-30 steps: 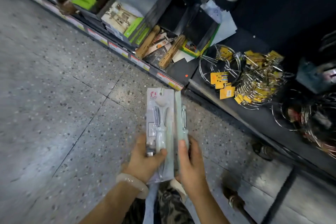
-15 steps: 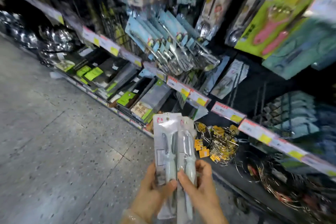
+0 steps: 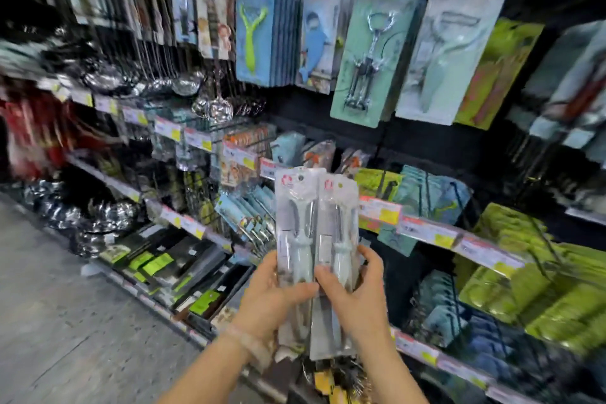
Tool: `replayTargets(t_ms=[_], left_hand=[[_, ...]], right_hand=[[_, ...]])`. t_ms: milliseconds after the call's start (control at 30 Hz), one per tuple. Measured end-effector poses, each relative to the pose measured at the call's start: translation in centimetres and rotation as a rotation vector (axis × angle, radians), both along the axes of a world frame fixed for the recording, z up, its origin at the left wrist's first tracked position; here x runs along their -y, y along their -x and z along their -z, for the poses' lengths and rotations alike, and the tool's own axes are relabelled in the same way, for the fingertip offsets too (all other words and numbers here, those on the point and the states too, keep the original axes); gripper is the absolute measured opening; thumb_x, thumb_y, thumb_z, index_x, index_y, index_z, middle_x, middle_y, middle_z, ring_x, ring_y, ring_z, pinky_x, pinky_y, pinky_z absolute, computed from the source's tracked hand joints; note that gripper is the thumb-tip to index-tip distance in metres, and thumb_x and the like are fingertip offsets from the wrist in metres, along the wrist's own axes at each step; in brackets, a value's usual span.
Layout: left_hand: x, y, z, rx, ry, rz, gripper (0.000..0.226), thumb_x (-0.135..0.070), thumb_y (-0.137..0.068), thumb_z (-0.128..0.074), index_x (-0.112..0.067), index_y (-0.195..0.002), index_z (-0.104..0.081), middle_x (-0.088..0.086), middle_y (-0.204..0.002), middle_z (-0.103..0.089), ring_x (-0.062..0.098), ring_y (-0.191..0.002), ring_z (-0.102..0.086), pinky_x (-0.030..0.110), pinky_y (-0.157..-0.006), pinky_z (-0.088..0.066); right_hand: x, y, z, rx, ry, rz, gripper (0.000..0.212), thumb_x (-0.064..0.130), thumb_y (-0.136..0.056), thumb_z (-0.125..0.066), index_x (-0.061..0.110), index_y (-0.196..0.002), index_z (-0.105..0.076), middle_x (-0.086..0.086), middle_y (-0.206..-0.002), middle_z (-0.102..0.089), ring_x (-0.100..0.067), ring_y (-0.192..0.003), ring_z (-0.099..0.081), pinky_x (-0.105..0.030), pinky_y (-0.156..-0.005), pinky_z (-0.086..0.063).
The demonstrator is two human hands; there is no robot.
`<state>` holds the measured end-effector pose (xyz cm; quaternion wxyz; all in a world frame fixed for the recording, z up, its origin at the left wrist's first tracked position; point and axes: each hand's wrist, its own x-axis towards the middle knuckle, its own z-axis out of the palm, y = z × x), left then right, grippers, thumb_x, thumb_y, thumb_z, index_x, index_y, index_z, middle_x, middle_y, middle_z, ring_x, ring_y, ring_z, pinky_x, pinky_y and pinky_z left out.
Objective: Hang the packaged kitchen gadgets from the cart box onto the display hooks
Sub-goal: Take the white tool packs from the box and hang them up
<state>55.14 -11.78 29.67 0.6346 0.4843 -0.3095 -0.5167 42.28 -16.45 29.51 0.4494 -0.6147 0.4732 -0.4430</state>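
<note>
While both hands grip them, two packaged gadgets [image 3: 313, 223] stand upright, hang-holes up.

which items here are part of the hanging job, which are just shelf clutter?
Job:
- two clear blister packs with pale-handled gadgets: left pack, right pack
- left hand, right hand gripping them

Clutter:
- green Y-shaped peeler on blue card
- metal corkscrew on teal card
- steel ladles
- yellow price tags

Both forearms reach forward and upward, hands close together at centre. Left hand [image 3: 272, 298]: thumb laid across the front of a packet [image 3: 296, 223], fingers curled behind. Right hand [image 3: 355, 292]: thumb in front, fingers wrapped round the packet edge. Pale bracelet [image 3: 246, 338] on left wrist.
</note>
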Motion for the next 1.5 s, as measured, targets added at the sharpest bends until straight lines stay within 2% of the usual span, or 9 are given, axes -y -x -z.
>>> replayTargets(t_ms=[100,233,367,467,600,800,1033,1333,1500], left_hand=[[1.0,0.4,-3.4,0.093,0.093,-0.024,0.046,0.020,-0.072,-0.066,-0.006,-0.109,-0.058,0.014,-0.096,-0.073,0.024,-0.087,-0.070,0.028,-0.068,-0.057],[1.7,0.6,-7.1,0.194,0.163,-0.011,0.046,0.010,-0.070,-0.074,-0.005,-0.109,-0.057,0.012,-0.096,-0.073,0.027,-0.090,-0.070,0.033,-0.075,-0.058],[2.7,0.2,-9.6,0.266,0.205,-0.014,0.050,0.004,-0.069,-0.078,-0.005,-0.111,-0.053,0.013,-0.097,-0.072,0.029,-0.090,-0.070,0.048,-0.088,-0.054],[3.4,-0.2,-11.2,0.271,0.228,-0.017,0.047,0.005,-0.071,-0.076,-0.004,-0.112,-0.054,0.013,-0.098,-0.072,0.029,-0.089,-0.071,0.047,-0.087,-0.055],[4.8,-1.8,-12.9,0.259,0.257,-0.004,0.049,0.002,-0.068,-0.076,-0.005,-0.111,-0.055,0.014,-0.097,-0.072,0.032,-0.090,-0.070,0.051,-0.086,-0.054],[7.8,-6.4,-14.1,0.211,0.303,0.038,0.044,-0.005,-0.073,-0.074,-0.008,-0.113,-0.057,0.019,-0.105,-0.069,0.035,-0.095,-0.068,0.053,-0.089,-0.052],[12.8,-14.1,-14.5,0.232,0.338,0.057,0.056,-0.011,-0.067,-0.081,-0.012,-0.118,-0.056,0.013,-0.103,-0.071,0.033,-0.096,-0.068,0.054,-0.089,-0.051],[18.8,-19.2,-14.1,0.281,0.408,0.159,0.055,0.007,-0.075,-0.072,-0.025,-0.117,-0.054,-0.001,-0.101,-0.071,0.014,-0.088,-0.071,0.026,-0.068,-0.056],[20.8,-21.6,-13.5,0.227,0.400,0.128,0.083,0.000,-0.066,-0.082,-0.023,-0.134,-0.041,0.012,-0.120,-0.062,0.027,-0.103,-0.065,0.050,-0.092,-0.051]], right_hand=[[0.7,0.6,-3.4,0.027,0.079,-0.023,0.076,0.033,-0.077,-0.073,0.022,-0.138,-0.029,0.010,-0.125,-0.048,-0.002,-0.102,-0.053,-0.006,-0.069,-0.043],[1.6,1.8,-7.0,0.130,0.084,-0.136,0.068,0.028,-0.082,-0.070,0.030,-0.136,-0.028,0.018,-0.125,-0.045,0.018,-0.098,-0.049,-0.005,-0.070,-0.045],[2.9,2.5,-9.1,0.136,0.150,-0.229,0.081,0.040,-0.076,-0.075,0.037,-0.140,-0.024,0.012,-0.144,-0.035,-0.009,-0.131,-0.038,-0.032,-0.104,-0.040],[3.5,1.8,-10.6,0.149,0.184,-0.210,0.089,0.059,-0.055,-0.076,0.047,-0.130,-0.028,0.007,-0.143,-0.042,-0.016,-0.130,-0.043,-0.046,-0.106,-0.040],[4.7,0.5,-12.2,0.168,0.226,-0.193,0.075,0.036,-0.069,-0.080,0.044,-0.124,-0.030,0.004,-0.129,-0.052,-0.012,-0.113,-0.056,-0.033,-0.093,-0.050],[6.9,-3.7,-14.1,0.137,0.295,-0.121,0.070,0.024,-0.077,-0.076,0.041,-0.124,-0.027,0.025,-0.112,-0.046,0.024,-0.088,-0.047,-0.007,-0.066,-0.043],[10.4,-11.3,-13.9,0.123,0.294,-0.065,0.073,0.028,-0.075,-0.077,0.039,-0.129,-0.028,0.011,-0.124,-0.053,-0.006,-0.109,-0.056,-0.032,-0.092,-0.050],[13.8,-16.1,-12.6,0.168,0.304,0.147,0.075,0.025,-0.077,-0.075,0.050,-0.126,-0.025,0.009,-0.123,-0.051,-0.014,-0.108,-0.057,-0.038,-0.092,-0.051],[15.3,-17.8,-12.6,0.140,0.296,0.191,0.076,0.020,-0.075,-0.076,0.048,-0.126,-0.026,0.010,-0.115,-0.054,-0.009,-0.099,-0.061,-0.032,-0.088,-0.051]])
